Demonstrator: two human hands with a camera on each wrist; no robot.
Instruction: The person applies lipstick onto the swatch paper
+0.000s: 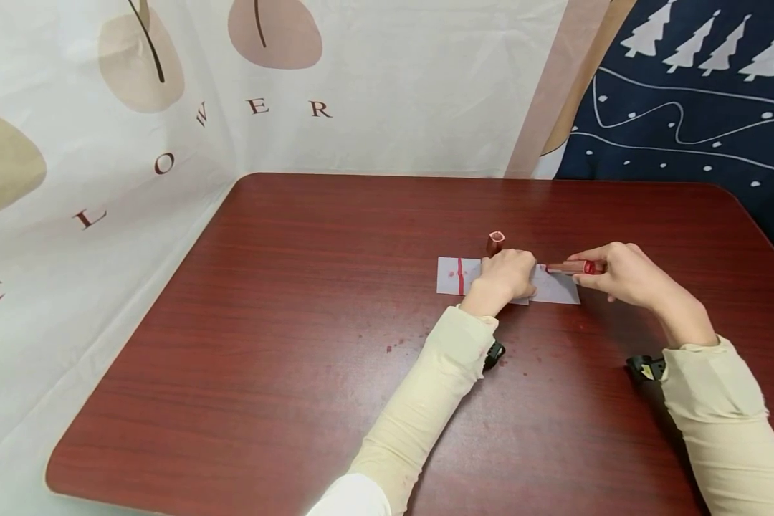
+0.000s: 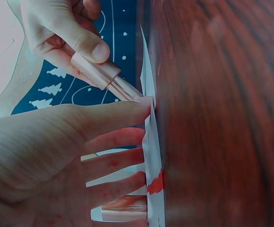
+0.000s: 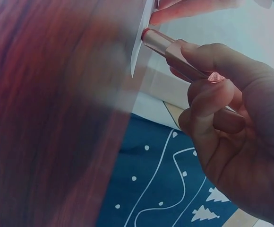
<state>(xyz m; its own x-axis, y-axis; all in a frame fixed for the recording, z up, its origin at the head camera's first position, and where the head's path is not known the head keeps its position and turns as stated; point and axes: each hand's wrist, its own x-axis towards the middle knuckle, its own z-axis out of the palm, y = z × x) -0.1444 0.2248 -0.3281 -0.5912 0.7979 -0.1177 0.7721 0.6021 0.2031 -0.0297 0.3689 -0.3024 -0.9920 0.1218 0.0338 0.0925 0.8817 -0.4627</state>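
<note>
In the head view, white paper lies on the table, with an edge near its middle; I cannot tell if it is one sheet or two. A red stripe crosses its left part. My left hand presses the paper down with its fingertips, fingers nearly straight and spread, with red smudges. My right hand pinches a rose-gold lipstick between thumb and fingers. Its red tip touches or nearly touches the paper just right of my left hand. The matching lipstick cap stands upright behind the left hand.
The dark red-brown wooden table has rounded corners. Small reddish specks dot its surface near the left forearm. A pale cloth with letters hangs behind and to the left. A navy cloth with white trees hangs at the back right.
</note>
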